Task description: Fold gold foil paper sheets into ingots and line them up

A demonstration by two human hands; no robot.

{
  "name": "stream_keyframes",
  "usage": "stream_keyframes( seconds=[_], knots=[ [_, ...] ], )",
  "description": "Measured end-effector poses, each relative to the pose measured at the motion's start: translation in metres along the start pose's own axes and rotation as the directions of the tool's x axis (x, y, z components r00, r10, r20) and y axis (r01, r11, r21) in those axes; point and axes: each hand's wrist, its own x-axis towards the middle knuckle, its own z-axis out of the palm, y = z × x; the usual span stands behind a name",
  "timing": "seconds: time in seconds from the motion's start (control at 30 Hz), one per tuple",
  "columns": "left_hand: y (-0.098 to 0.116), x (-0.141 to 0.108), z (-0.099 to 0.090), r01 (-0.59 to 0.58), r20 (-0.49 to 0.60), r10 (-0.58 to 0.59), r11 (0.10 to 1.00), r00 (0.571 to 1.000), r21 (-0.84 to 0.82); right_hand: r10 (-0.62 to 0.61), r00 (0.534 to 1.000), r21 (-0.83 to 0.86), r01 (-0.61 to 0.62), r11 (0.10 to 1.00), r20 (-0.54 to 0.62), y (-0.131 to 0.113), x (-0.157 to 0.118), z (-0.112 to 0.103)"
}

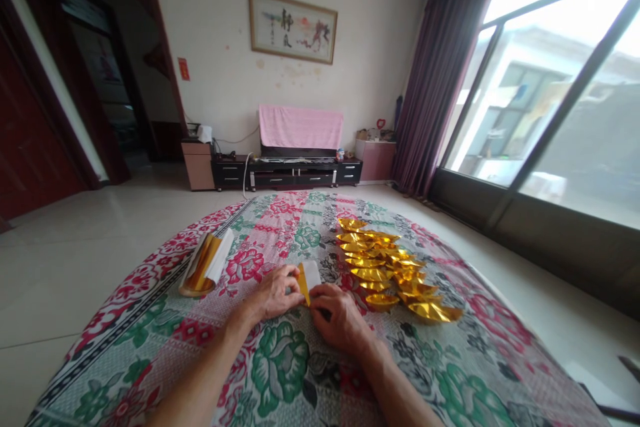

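Between my hands lies a partly folded sheet of gold foil paper point(312, 273), its white back showing with a gold strip along the left side. My left hand point(276, 292) has its fingers closed on the left edge of the sheet. At the lower right corner, my right hand point(340, 317) pinches the paper with thumb and fingers. Folded gold paper ingots point(370, 273) stand in rows to the right of my right hand. On the left of the table rests a loosely curled stack of gold foil paper point(205, 263), white on its outer side.
A flowered cloth point(280, 360) covers the round table. Beyond it, against the wall, stands a low black cabinet point(295, 179) with a pink cloth point(300, 127) draped over something above it. A large window point(550, 107) and purple curtain point(430, 73) are on the right.
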Motion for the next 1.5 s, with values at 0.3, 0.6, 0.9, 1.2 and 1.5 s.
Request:
stream_keyframes(
  seconds=[0.3, 0.6, 0.9, 1.2, 1.5],
  knots=[
    [0.001, 0.000, 0.003, 0.012, -0.037, -0.012, 1.000, 0.999, 0.013, -0.044, 0.999, 0.038, 0.043, 0.998, 0.032, 0.006, -0.001, -0.003],
    [0.002, 0.000, 0.007, 0.003, -0.078, -0.001, 1.000, 0.997, 0.028, -0.041, 0.999, 0.049, 0.040, 0.998, 0.012, 0.007, -0.001, -0.003],
    [-0.005, 0.000, 0.014, -0.023, -0.119, 0.030, 0.998, 0.992, 0.054, -0.027, 1.000, 0.059, 0.026, 0.998, 0.005, 0.006, 0.000, -0.003],
    [-0.006, 0.000, 0.015, -0.033, -0.130, 0.042, 0.997, 0.991, 0.067, -0.014, 1.000, 0.088, 0.015, 0.996, -0.011, 0.008, -0.001, -0.002],
    [-0.004, 0.001, 0.014, -0.026, -0.131, 0.038, 0.996, 0.991, 0.087, -0.013, 1.000, 0.080, 0.014, 0.997, -0.014, 0.007, 0.000, -0.001]
  ],
)
